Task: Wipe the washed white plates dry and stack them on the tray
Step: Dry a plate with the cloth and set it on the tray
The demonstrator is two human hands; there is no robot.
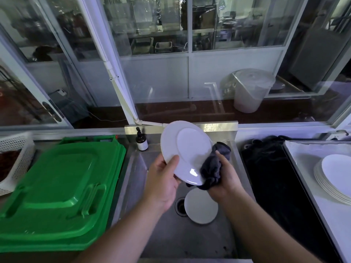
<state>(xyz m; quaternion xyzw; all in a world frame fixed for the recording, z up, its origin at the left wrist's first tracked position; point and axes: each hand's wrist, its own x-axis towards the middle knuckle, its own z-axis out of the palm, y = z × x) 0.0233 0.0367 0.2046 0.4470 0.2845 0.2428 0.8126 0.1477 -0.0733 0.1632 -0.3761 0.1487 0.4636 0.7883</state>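
Left hand [163, 179] fingers gripping plate [187, 149], right hand [221, 177] clutching cloth [212, 170], sink [190, 240] below, green lid [57, 186] left

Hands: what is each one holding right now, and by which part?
The left hand grips the white plate by its lower left rim, thumb on the face. The right hand holds a bunched dark cloth against the plate's lower right edge.

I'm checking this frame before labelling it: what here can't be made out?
- Plate in the left hand: only its underside faces the head camera; wetness can't be judged.
- Right hand: its fingers are mostly buried in the dark cloth.
- Stack of plates: cut off by the right edge, so no count.
- Plate in the sink: top hidden by cloth and wrist.
- Bottle: label too small to read.
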